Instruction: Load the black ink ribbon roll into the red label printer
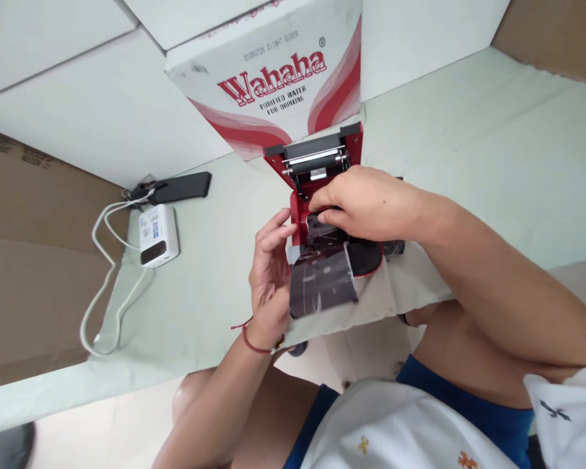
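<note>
A red and black device (299,228) like a label printer stands at the table's front edge, its lid (317,156) tilted up to show rollers inside. A dark, glossy strip with pale marks (322,283) hangs out over its front. My right hand (359,202) reaches into the body from the right, fingers curled onto the dark roll (322,228) there. My left hand (271,267) is at the device's left side, with fingers apart and fingertips by the red side wall. Its thumb side is partly hidden behind the strip.
Behind the device stands a white and red water carton (273,85). To the left lie a white power bank (159,234) with a looped white cable (97,260) and a black phone-like slab (183,187). Brown cardboard (43,260) borders the left side.
</note>
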### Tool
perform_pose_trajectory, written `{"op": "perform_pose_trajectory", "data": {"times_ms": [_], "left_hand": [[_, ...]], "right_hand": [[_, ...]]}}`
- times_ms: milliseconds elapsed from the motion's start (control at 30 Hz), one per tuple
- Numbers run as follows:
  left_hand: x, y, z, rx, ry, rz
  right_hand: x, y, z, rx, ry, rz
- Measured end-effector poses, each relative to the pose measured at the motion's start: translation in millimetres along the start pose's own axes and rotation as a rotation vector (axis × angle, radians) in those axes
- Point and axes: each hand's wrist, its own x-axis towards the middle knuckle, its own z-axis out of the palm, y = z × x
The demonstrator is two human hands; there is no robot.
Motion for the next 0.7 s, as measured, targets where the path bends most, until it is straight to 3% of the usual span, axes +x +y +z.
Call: {"op": "perform_pose_trajectory", "data": {"times_ms": [100, 300, 367, 567, 633, 700], "left_hand": [[-2.4, 6.0, -1.4, 0.119, -0.074, 0.125], [-7.1, 8.1, -3.5, 0.492, -0.100, 0.348], [-9.2, 10.1, -4.3, 0.538, -0.122, 0.373], [-12.7, 9.2, -2.5, 0.560, -0.258, 0.444], [-13.5, 5.6, -0.2, 0.605, -0.258, 0.503], [-14.7, 3.4, 1.3, 0.667, -0.236, 0.593]], "right_hand": [[1.7, 0.6, 2.4, -0.005, 0.032, 0.013], [-4.3, -5.9, -4.0, -0.112, -0.109, 0.040], [-11.5, -9.2, -13.7, -0.048, -0.017, -0.014], [-29.3, -10.4, -33.0, 0.045, 0.595, -0.008], [-26.4, -5.8, -29.5, -0.014, 0.649, 0.020], [-20.7, -0.5, -24.1, -0.070, 0.584, 0.060]]}}
